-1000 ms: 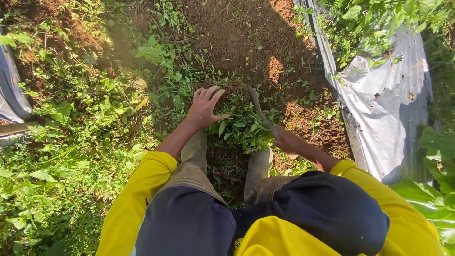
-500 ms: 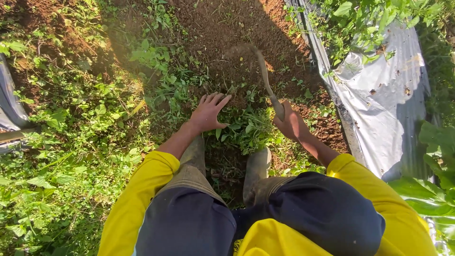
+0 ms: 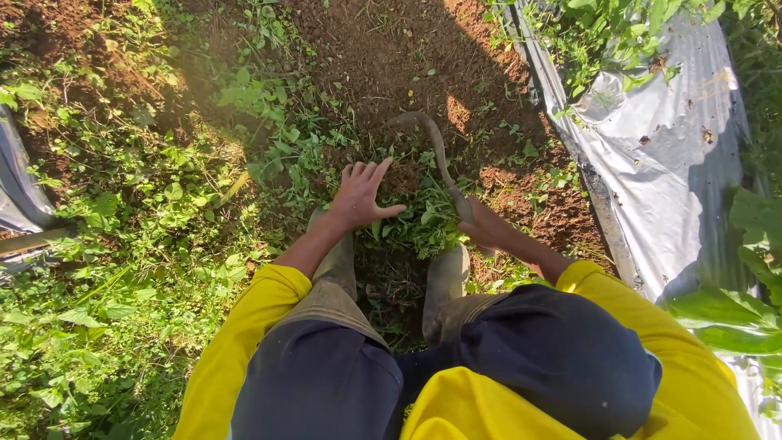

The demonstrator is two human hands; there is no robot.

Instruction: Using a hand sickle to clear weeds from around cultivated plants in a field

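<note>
Squatting over weeds (image 3: 423,224), 2 boots (image 3: 444,281) planted either side. Left hand (image 3: 361,195) splayed flat, fingers released, pinning the clump steady at 12 o'clock. Right hand (image 3: 481,228) clenched on sickle (image 3: 432,147), blade arcing toward 11 o'clock, hooked behind stems. Plastic sheet (image 3: 684,163) at 2 o'clock.

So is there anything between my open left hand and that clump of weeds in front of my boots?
Nothing visible does. The left hand is spread right at the clump of weeds, fingers open, with only leaves beneath it. The right hand grips the curved sickle, whose blade arcs over the soil beyond the clump.
</note>
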